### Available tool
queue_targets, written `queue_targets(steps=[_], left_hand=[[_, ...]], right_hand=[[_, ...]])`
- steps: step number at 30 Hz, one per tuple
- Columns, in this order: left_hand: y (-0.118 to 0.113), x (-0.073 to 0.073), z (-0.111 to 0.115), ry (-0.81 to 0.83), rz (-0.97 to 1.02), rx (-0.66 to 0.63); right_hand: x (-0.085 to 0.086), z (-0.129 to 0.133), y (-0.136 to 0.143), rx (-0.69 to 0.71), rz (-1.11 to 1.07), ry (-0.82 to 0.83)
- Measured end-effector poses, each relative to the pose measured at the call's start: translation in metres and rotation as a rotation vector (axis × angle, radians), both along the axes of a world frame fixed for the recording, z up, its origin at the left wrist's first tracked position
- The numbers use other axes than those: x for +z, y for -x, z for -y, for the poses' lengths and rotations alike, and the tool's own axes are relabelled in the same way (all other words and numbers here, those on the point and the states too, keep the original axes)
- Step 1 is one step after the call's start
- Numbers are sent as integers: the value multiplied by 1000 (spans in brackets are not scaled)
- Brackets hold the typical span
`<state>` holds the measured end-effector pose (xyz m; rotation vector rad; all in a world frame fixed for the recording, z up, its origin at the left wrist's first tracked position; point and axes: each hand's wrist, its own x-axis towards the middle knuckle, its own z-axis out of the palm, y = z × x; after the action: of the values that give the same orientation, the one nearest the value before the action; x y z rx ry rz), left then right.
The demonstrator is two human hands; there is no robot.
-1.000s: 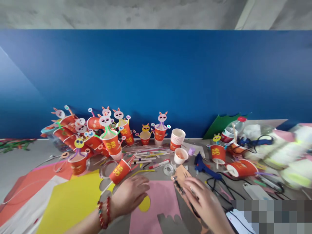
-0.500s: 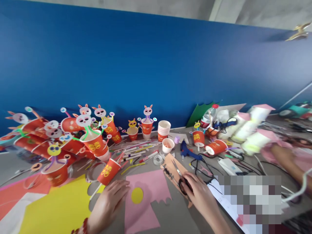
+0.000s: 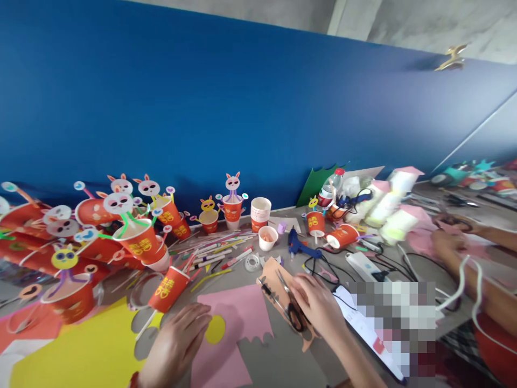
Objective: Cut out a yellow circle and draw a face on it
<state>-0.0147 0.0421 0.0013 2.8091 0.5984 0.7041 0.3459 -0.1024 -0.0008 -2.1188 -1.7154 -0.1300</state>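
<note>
My left hand (image 3: 176, 345) rests low in the view with its fingers stretched out and nothing seen in it. Its fingertips reach the edge of a yellow paper circle (image 3: 215, 329) on a pink sheet (image 3: 246, 304), whose edge has scalloped cuts. To the right, my right hand (image 3: 317, 302) is over an orange paper piece (image 3: 274, 268), fingers extended beside black-handled scissors (image 3: 291, 310). The scissors lie on that paper, blades slightly apart and handles uncovered. A craft knife (image 3: 264, 287) or similar slim tool lies by the blades.
Red paper cups with animal heads (image 3: 135, 242) crowd the left, above a yellow sheet (image 3: 72, 350). Markers (image 3: 214, 258), stacked cups (image 3: 260, 213) and a blue glue gun (image 3: 301, 248) lie ahead. A power strip (image 3: 365, 267), cables and another person's hands (image 3: 448, 240) are at right.
The view has turned right, so everything sits further left. My right hand has come off the scissors' handles, which now show beside it. My left hand stays by the yellow circle.
</note>
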Motion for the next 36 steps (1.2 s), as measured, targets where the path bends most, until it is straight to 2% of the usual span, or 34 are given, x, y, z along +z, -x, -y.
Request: queue_targets(steps=[5,9,16,25,31,36], left_hand=[[1,-1,1,-35,8,-38],[3,-2,1,-39,10,-31],[0,-4,0,-7,-32,-42],[1,-2,-2,-14,-40,-64],[1,-5,-4,-51,-22,-75],[-2,-1,-6,-49,-3,-99]], right_hand=[[7,-37,-9,-31,13,140],[12,-47,-9,-53,-87,165],[20,-35,-13,-114,-119,174],[-3,-19,-5,3,-38,55],[-5,-13,10,36,-38,-49],[-9,-10,12,57,-22,-58]])
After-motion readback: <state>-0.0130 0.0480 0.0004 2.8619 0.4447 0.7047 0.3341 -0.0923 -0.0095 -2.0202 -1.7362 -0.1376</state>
